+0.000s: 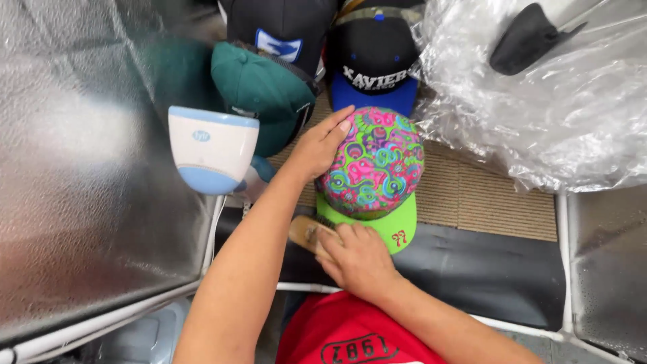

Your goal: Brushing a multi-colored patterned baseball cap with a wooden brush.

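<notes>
A cap with a swirly pink, green and blue crown and a bright green brim lies in the middle of the work surface. My left hand rests flat on the left side of its crown, steadying it. My right hand grips a small wooden brush, held against the cap's lower left edge, beside the green brim. The brush's bristles are hidden under my fingers.
A white and blue handheld steamer stands at the left. A dark green cap, a black cap and a black cap with a blue brim lie behind. Crumpled clear plastic covers the right. Silvery panels flank the mat.
</notes>
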